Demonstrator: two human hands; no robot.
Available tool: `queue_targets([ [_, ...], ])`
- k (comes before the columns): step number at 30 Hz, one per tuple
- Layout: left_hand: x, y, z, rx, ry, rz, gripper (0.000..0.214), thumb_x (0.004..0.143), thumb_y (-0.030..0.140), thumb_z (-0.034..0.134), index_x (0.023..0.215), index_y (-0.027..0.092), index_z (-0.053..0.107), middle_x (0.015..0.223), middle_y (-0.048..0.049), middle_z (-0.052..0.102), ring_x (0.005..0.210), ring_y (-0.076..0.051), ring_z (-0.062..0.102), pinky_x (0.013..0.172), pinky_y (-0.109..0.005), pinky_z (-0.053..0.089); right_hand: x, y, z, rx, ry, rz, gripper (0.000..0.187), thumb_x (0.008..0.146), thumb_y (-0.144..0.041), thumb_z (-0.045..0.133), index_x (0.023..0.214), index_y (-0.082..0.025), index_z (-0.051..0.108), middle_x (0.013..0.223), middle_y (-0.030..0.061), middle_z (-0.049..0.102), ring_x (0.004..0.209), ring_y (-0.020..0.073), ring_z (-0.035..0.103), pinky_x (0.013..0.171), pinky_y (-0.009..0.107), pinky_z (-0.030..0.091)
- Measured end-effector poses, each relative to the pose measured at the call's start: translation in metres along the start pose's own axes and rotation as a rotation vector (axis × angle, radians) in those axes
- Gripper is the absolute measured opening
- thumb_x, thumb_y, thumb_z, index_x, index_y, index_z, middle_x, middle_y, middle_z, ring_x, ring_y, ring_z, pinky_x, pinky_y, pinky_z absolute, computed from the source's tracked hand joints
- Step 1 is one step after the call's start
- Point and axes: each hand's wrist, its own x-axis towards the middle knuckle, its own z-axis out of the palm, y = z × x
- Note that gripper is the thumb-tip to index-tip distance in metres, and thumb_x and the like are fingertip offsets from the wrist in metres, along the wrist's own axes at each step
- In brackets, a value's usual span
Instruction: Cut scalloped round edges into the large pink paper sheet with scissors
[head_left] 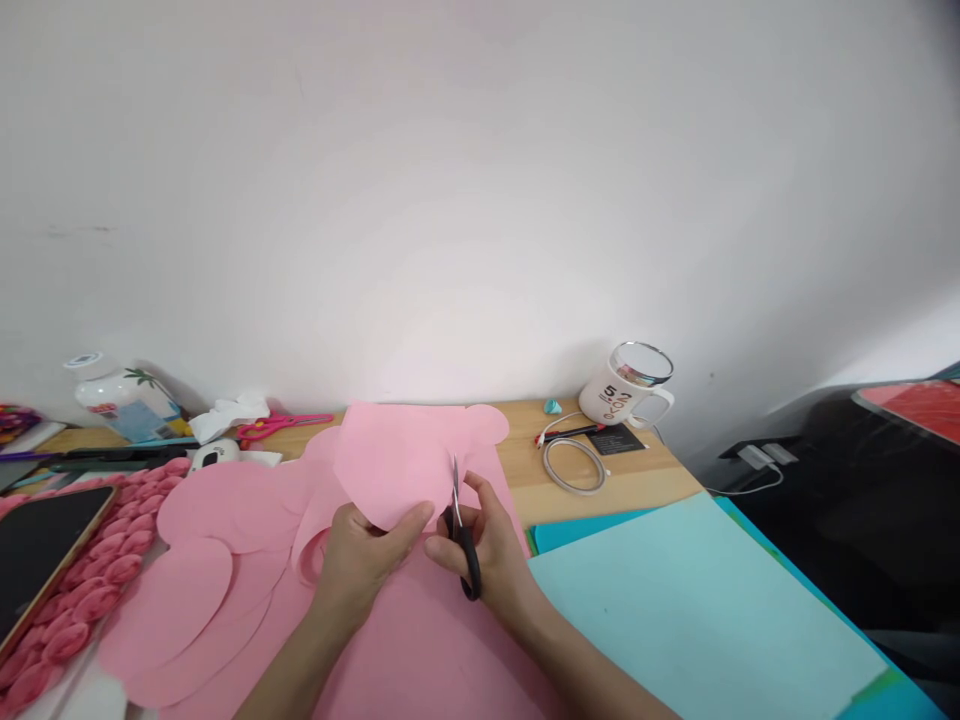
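Observation:
My left hand (375,555) pinches the lower edge of a pink paper sheet (397,455), thumb on top. In my right hand (487,545) is a pair of black-handled scissors (468,560), blades pointing up and away at the sheet's right side. Whether the blades are closed on the paper I cannot tell. Beneath both hands lies more pink paper (435,640). Several rounded pink paper cutouts (176,595) overlap to the left of my left hand. A curled pink piece (306,550) shows beside that wrist.
Light blue paper sheets (690,600) lie on the right. A white mug (619,395), a coiled cable (574,468) and a black card (615,440) stand near the wall. On the left are a white bottle (131,400), pink scissors (281,427), crumpled tissue (229,415) and a phone-like dark device (45,550).

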Motion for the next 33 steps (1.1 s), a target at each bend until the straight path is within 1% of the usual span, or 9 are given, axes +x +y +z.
queue_targets([
  [4,0.0,0.001,0.0,0.013,0.003,-0.006,0.037,0.054,0.036,0.065,0.04,0.019,0.036,0.04,0.0067,0.03,0.042,-0.007,0.027,0.04,-0.022,0.02,0.0,-0.004,0.001,0.002,0.003,0.013,0.08,0.054,-0.024,0.078,0.117,-0.017,0.03,0.057,-0.0084,0.05,0.052,0.0104,0.044,0.051,0.022,0.034],
  [6,0.0,0.001,0.0,0.015,0.002,-0.009,0.037,0.055,0.037,0.065,0.041,0.019,0.036,0.041,0.0067,0.029,0.043,-0.007,0.027,0.041,-0.022,0.02,0.0,-0.005,0.001,-0.003,0.014,0.025,0.08,0.053,-0.025,0.078,0.117,-0.017,0.031,0.056,-0.0089,0.049,0.051,0.01,0.043,0.051,0.022,0.033],
  [12,0.002,-0.002,0.0,0.023,-0.022,-0.009,0.037,0.055,0.04,0.064,0.043,0.018,0.036,0.044,0.0063,0.03,0.046,-0.008,0.027,0.043,-0.022,0.021,0.0,-0.007,0.002,-0.015,0.028,0.038,0.078,0.052,-0.025,0.078,0.114,-0.016,0.032,0.052,-0.0099,0.048,0.047,0.0089,0.04,0.046,0.02,0.03],
  [17,0.004,-0.005,-0.002,0.033,-0.017,0.019,0.039,0.056,0.041,0.063,0.042,0.019,0.034,0.045,0.0062,0.027,0.046,-0.008,0.026,0.044,-0.022,0.019,0.001,-0.006,0.001,-0.028,0.026,0.036,0.072,0.055,-0.021,0.074,0.113,-0.016,0.033,0.05,-0.0104,0.046,0.044,0.0081,0.039,0.044,0.019,0.028],
  [22,0.006,-0.009,-0.002,0.05,-0.007,0.018,0.041,0.057,0.042,0.063,0.043,0.019,0.033,0.044,0.0066,0.026,0.045,-0.007,0.024,0.044,-0.023,0.018,0.001,-0.003,0.0,-0.066,0.033,0.022,0.067,0.059,-0.017,0.071,0.114,-0.017,0.034,0.05,-0.0107,0.046,0.044,0.0079,0.04,0.043,0.018,0.028],
  [25,0.007,-0.011,-0.003,0.017,-0.012,0.03,0.043,0.058,0.042,0.064,0.044,0.02,0.03,0.044,0.0071,0.024,0.045,-0.007,0.023,0.044,-0.023,0.017,0.001,-0.002,0.0,-0.074,0.031,0.018,0.066,0.059,-0.018,0.071,0.114,-0.016,0.034,0.049,-0.0107,0.046,0.043,0.008,0.04,0.042,0.018,0.029],
  [29,0.006,-0.01,-0.003,-0.092,-0.021,0.072,0.04,0.06,0.039,0.064,0.044,0.02,0.033,0.043,0.0077,0.027,0.043,-0.007,0.024,0.042,-0.022,0.02,0.002,0.0,-0.001,-0.102,0.039,0.025,0.066,0.06,-0.019,0.07,0.115,-0.015,0.033,0.048,-0.009,0.051,0.043,0.0088,0.042,0.04,0.017,0.031],
  [33,0.002,-0.003,-0.002,-0.096,-0.087,0.094,0.04,0.067,0.039,0.059,0.041,0.019,0.037,0.035,0.0075,0.031,0.037,-0.006,0.027,0.04,-0.022,0.023,0.002,0.002,-0.001,-0.138,0.048,0.019,0.064,0.061,-0.018,0.068,0.115,-0.015,0.034,0.047,-0.0086,0.052,0.041,0.0092,0.043,0.039,0.017,0.032],
])
